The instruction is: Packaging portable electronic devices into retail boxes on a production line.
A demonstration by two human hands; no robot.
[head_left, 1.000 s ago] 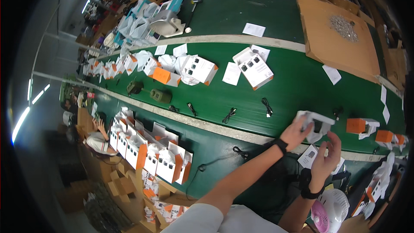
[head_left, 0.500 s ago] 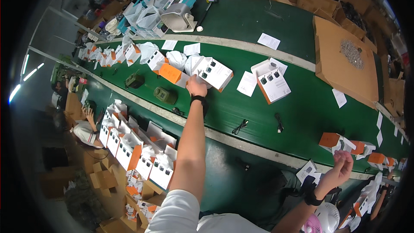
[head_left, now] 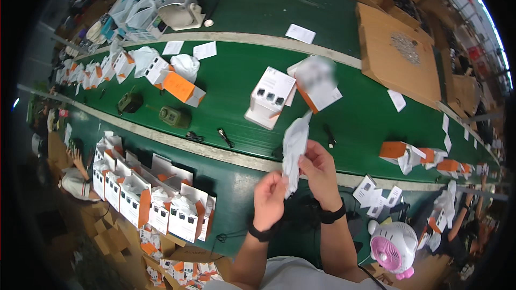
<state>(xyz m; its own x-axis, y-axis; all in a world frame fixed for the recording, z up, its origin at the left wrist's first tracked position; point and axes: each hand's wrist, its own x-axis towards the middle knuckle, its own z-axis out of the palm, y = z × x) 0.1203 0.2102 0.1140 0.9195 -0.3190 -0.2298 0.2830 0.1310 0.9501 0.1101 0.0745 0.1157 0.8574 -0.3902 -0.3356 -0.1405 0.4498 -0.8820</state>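
grn belt runs l to r ahead of both hands, w/ goods spread along it, prob. so each is easy to reach. box row, wht/orange w/ flaps up, stands on the near bench to the l of the l hand, presumably upright so the wrapped contents don't tip out. ahead of the hands are a wht box & just to its r a blurred box; can't tell if they touch. l hand has fingers curled, thumb nearly closed at the lower l edge of the wht bag; r hand grips its r side, thumb on the near face, so likely a two-sided hold to keep it steady. bag's between the hands, above the bench edge: long, narrow, tilted, soft, crinkled, semi-glossy, w/ a thin pointed far end; contents n/a to the eye.
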